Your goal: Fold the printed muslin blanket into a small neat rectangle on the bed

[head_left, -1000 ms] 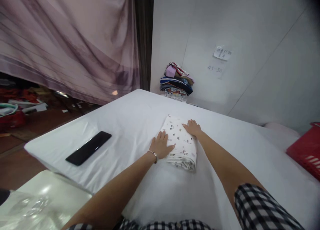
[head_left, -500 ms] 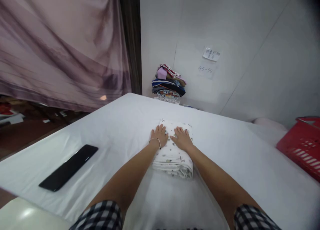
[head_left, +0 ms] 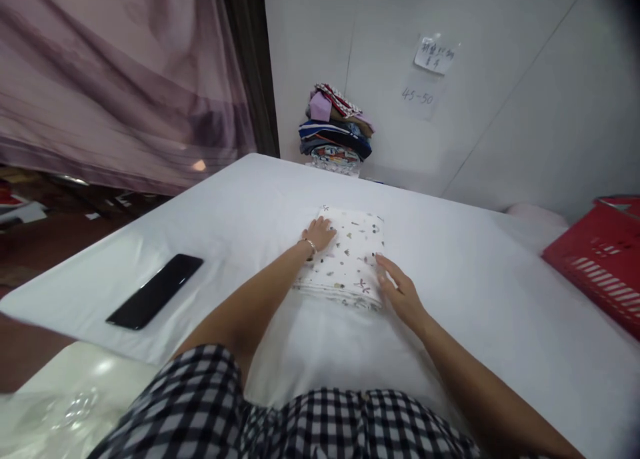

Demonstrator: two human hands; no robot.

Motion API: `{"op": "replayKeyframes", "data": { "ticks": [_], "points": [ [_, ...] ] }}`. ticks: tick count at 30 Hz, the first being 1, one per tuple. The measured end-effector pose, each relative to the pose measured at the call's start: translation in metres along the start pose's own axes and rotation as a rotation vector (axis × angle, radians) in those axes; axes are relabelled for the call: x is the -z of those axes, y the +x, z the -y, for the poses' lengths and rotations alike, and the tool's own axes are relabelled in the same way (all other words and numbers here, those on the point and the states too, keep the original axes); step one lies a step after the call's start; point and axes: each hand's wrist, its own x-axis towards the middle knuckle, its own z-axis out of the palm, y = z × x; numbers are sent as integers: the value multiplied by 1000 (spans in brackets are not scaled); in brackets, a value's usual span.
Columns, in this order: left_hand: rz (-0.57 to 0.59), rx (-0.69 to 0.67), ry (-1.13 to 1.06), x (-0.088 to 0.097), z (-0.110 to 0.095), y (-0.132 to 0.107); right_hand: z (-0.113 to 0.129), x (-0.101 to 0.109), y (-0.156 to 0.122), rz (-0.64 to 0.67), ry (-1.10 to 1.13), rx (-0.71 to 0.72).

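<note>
A white printed cloth [head_left: 350, 252], folded into a thick rectangle with small plant-like figures on it, lies flat in front of me. My left hand [head_left: 319, 236], with a bracelet at the wrist, rests palm down on the cloth's left side, fingers stretched out. At the cloth's right edge is my right hand [head_left: 400, 289], turned sideways with its fingers extended and apart from the thumb. Its fingertips meet or nearly meet the edge; exact contact is hard to tell. Layered folds show along the near edge of the cloth.
A white-covered table [head_left: 240, 212] bears a black phone-like slab [head_left: 156, 291] on the left. Folded fabrics [head_left: 336, 129] are stacked by the wall at the back. On the right stands a red plastic basket [head_left: 600, 259]. A pinkish curtain [head_left: 125, 79] hangs at left.
My right hand has left the top of the cloth and moved to its right edge. My left hand stays on the cloth. The view has tilted downward.
</note>
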Motion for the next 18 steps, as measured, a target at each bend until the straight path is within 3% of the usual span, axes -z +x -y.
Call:
{"op": "replayKeyframes", "data": {
  "ticks": [2,4,7,9,12,18],
  "points": [
    [-28,-76,-60,9,1,-19,-7,1,-17,-12,-11,35],
    [-43,-253,-104,13,4,-49,-11,-4,-32,9,-63,82],
    [0,-493,-84,10,13,-95,-8,-14,-42,20,-162,114],
    [4,-579,-66,3,20,-115,-2,-18,-39,10,-222,126],
    [-46,-593,-70,-6,27,-125,4,-22,-31,9,-300,147],
    [-154,-629,-67,-17,27,-115,2,-25,-30,-5,-373,232]
  ]
}}
